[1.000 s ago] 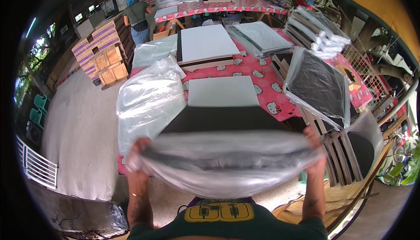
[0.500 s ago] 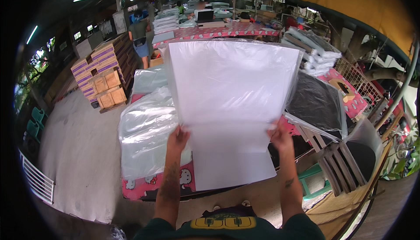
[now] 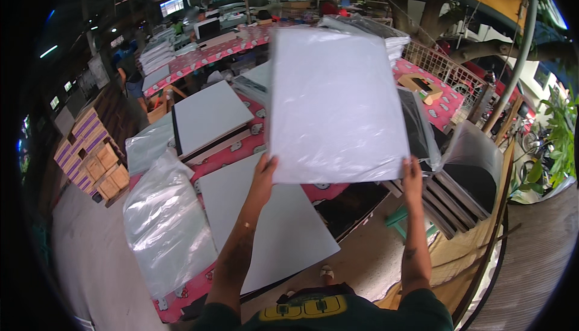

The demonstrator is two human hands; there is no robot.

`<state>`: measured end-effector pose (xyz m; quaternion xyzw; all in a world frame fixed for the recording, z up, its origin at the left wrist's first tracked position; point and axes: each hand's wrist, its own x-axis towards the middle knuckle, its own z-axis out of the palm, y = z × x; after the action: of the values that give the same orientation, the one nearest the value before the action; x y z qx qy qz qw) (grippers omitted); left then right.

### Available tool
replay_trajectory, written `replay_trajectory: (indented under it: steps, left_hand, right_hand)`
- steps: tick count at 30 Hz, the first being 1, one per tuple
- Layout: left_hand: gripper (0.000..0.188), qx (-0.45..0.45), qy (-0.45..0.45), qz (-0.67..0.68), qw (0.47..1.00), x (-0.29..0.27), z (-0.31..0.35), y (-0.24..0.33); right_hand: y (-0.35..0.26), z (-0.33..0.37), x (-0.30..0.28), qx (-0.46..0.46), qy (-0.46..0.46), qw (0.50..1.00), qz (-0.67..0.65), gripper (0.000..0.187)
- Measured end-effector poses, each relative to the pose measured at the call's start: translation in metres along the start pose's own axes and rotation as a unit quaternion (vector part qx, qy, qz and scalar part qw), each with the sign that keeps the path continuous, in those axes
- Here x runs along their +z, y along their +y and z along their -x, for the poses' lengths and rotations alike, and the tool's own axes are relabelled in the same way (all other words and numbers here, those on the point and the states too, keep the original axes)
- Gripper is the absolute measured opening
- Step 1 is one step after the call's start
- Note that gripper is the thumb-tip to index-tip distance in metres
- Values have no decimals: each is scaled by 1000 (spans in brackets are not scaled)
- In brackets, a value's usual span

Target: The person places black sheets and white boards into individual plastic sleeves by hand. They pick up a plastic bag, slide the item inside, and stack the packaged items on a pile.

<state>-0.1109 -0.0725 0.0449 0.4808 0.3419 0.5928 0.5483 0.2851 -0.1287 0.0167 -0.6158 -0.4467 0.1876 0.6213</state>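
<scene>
Both my hands hold up a large white rectangular board in clear plastic wrapping (image 3: 338,108), tilted above the table. My left hand (image 3: 263,173) is closed on its lower left corner, and my right hand (image 3: 412,177) grips the lower right corner. Light glints off creases in the plastic, mostly along the lower part. Beneath my left forearm lies a pale grey flat sheet (image 3: 283,234) on the table with the pink patterned cover (image 3: 241,144). Left of that sheet rests a pile of clear plastic bags (image 3: 169,222).
A stack of pale boards (image 3: 211,120) lies on the table's left part. Dark wrapped panels (image 3: 458,192) lean at the right, by a green stool (image 3: 398,219). A tan tape dispenser-like object (image 3: 422,86) sits farther right. Cartons (image 3: 90,150) are stacked at far left.
The white board, earlier sticking out of the plastic at its near end, is now covered by it. My hands have carried it up and right, and the view has turned right.
</scene>
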Motion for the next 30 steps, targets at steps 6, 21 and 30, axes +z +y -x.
replay_trajectory:
  steps: [6, 21, 30]
  left_hand:
    - [21, -223, -89, 60, 969, 80, -79, -54]
    - [41, -65, 195, -620, 758, -303, 195, 15]
    - [16, 66, 322, -519, 789, -290, 252, 65]
  right_hand:
    - [4, -74, -85, 155, 16, 959, -239, 29]
    - [80, -71, -134, -144, 214, 887, 383, 40]
    - [-47, 245, 200, 152, -558, 784, -225, 46]
